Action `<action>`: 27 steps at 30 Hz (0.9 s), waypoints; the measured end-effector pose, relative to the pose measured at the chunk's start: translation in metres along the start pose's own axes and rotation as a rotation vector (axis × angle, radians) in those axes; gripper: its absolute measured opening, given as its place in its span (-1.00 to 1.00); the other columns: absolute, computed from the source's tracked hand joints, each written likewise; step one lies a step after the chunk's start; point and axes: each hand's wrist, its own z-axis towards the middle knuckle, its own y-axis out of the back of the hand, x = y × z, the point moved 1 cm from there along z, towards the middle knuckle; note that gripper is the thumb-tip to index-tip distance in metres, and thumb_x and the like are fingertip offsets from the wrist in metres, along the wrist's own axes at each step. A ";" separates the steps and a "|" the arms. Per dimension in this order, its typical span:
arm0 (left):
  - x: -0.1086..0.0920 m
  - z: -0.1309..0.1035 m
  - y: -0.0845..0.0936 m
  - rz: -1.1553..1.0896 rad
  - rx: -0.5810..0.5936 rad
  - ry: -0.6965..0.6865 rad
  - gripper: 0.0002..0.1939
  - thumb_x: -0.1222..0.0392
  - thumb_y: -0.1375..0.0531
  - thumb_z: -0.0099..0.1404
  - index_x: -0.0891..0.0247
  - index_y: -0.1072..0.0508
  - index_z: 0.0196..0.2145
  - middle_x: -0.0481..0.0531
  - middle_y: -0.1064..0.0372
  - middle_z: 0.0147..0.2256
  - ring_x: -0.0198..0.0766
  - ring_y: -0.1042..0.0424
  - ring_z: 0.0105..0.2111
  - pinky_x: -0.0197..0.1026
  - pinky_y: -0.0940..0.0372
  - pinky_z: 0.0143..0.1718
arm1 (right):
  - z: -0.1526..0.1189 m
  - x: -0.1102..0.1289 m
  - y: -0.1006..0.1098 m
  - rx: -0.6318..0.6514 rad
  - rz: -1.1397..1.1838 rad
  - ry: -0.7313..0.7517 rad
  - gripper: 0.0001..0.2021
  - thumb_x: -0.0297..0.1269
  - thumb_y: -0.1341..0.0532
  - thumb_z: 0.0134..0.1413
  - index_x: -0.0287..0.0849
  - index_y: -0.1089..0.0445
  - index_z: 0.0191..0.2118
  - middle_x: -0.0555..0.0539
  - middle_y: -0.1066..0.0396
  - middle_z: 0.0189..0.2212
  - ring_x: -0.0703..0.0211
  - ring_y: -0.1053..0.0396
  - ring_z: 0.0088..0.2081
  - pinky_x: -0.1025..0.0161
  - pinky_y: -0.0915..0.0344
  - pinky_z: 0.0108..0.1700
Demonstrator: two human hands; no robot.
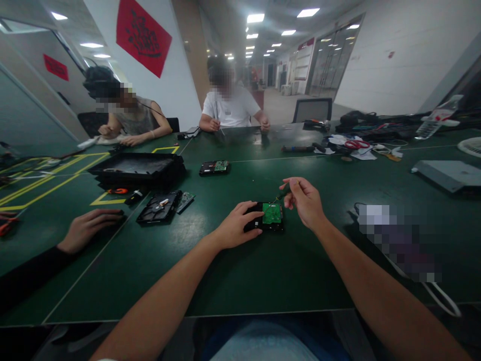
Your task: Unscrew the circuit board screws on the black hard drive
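A hard drive [256,225] lies on the green table before me, its green circuit board [272,214] facing up. My left hand [238,225] holds it from the left, fingers across the top and thumb along the near edge. Pinched in my right hand [303,200] is a screwdriver [282,192] with a dark handle. It slants down to the left, and its thin shaft reaches the board's far edge. I cannot make out the screw under its tip. Left of my hands lie a black drive casing [160,208] and a separate circuit board [185,202].
Another hard drive [214,167] lies farther back, beside stacked black trays [139,168]. A co-worker's hand [92,228] rests at left; two people sit opposite. Rightward are a pixelated object with a strap [398,245], a grey box [447,175], a bottle [438,118] and red-handled scissors [356,144].
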 end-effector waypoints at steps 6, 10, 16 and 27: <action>0.003 0.000 -0.003 -0.007 -0.018 -0.025 -0.46 0.03 -0.33 0.38 0.03 -0.41 0.28 0.21 -0.15 0.37 0.17 -0.15 0.36 0.33 -0.19 0.33 | -0.002 0.000 -0.002 0.059 0.011 0.019 -0.59 0.16 -0.17 0.35 -0.06 -0.49 0.01 -0.06 -0.52 -0.19 0.36 -0.41 -0.56 0.35 -0.24 -0.58; 0.005 -0.001 -0.005 -0.013 -0.025 -0.027 -0.45 0.03 -0.34 0.38 0.02 -0.41 0.28 0.20 -0.14 0.37 0.16 -0.16 0.36 0.32 -0.20 0.33 | -0.002 0.000 0.000 0.085 0.032 -0.001 -0.60 0.13 -0.16 0.37 -0.03 -0.50 0.04 -0.06 -0.51 -0.18 0.36 -0.41 -0.55 0.34 -0.22 -0.58; 0.004 -0.001 -0.003 -0.005 -0.004 -0.016 -0.46 0.04 -0.33 0.39 0.01 -0.40 0.29 0.19 -0.12 0.38 0.17 -0.14 0.36 0.34 -0.19 0.34 | -0.001 0.000 0.002 0.095 0.014 -0.046 -0.63 0.14 -0.21 0.33 -0.06 -0.49 -0.06 -0.04 -0.51 -0.26 0.34 -0.39 -0.53 0.37 -0.21 -0.60; 0.000 -0.001 0.000 -0.011 -0.019 0.002 -0.44 0.04 -0.34 0.37 0.10 -0.39 0.28 0.25 -0.17 0.34 0.14 -0.17 0.35 0.29 -0.20 0.34 | -0.002 0.003 0.000 0.139 0.026 -0.040 -0.64 0.13 -0.21 0.34 -0.08 -0.45 -0.07 -0.06 -0.56 -0.24 0.29 -0.48 -0.53 0.34 -0.31 -0.56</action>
